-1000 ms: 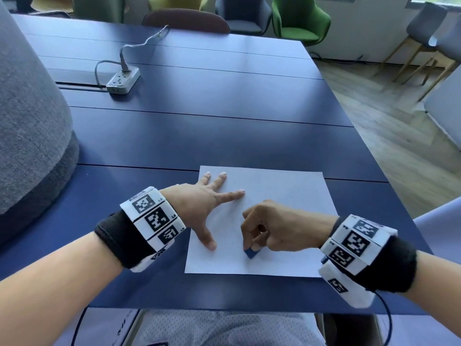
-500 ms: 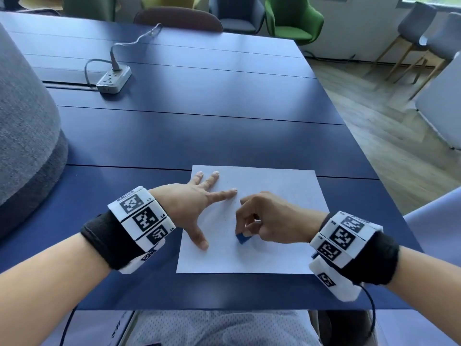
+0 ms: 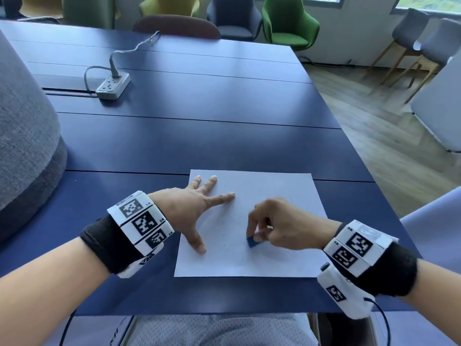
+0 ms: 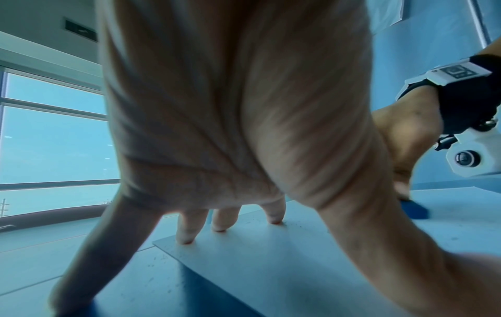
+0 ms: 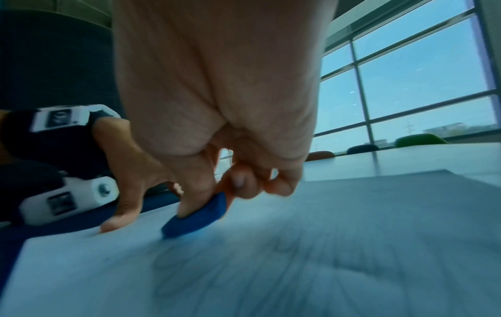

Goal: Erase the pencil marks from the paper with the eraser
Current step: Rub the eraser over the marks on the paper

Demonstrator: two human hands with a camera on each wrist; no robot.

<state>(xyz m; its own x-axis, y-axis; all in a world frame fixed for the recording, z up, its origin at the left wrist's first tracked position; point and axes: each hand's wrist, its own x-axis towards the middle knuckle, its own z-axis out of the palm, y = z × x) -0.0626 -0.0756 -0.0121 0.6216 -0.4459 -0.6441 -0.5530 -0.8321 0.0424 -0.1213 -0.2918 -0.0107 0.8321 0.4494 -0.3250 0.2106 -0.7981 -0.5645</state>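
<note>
On the near edge of the dark blue table [image 3: 199, 101], you're working a white sheet of paper [image 3: 274, 260] that's lying flat in front of you. Your left hand [image 3: 192, 208] is spreading wide over the sheet's left side, fingers straight and fingertips [image 4: 187, 238] pressing down, pinning it so it isn't sliding. Your right hand [image 3: 282, 226] is pinching the small blue eraser [image 3: 252, 242] between thumb and curled fingers, tilting it so its lower edge is touching the paper near the sheet's middle, just beside your left thumb. The wrist view is showing faint grey pencil marks [image 5: 298, 268] running across the paper nearer the camera than the eraser [image 5: 196, 216], blurred, so how much is remaining is hard to tell. You're looking mid-scrub here. Next you're wanting short, firm strokes toward those remaining lines, keeping the left hand bearing down so the sheet isn't crumpling or creeping. Far off, a power strip [image 3: 113, 84] is sitting well clear.
</note>
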